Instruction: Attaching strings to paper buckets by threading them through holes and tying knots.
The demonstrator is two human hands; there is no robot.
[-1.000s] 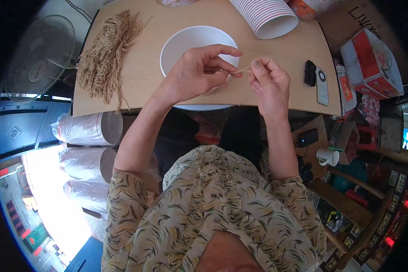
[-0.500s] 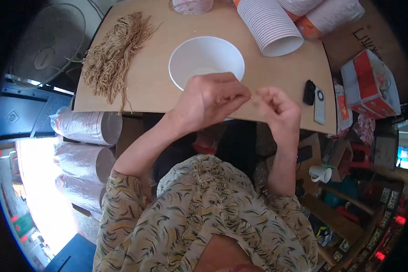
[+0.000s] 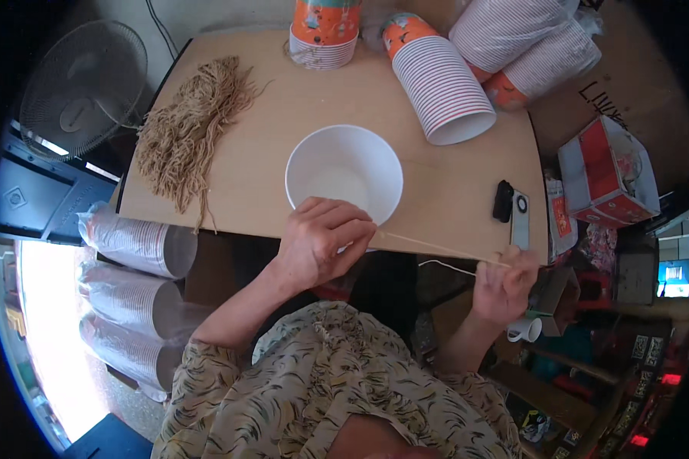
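My left hand is closed, its thumb and fingers pinching one end of a thin tan strand just at the near rim of a white paper tub. The strand runs nearly straight to my right hand, which is closed on its other part past the table's near right edge. That right hand is slightly blurred. At the left of the table lies a loose heap of similar tan strands, a few ends trailing toward the front edge.
Stacks of paper tubs lie at the back right, and an upright stack stands at the back. A black object and a pale flat device lie at the right. Bagged tub stacks and a fan are left.
My hands have moved apart, the right one outward to the right and down, with the strand now stretched between them. My head view has shifted, showing more of the table's back.
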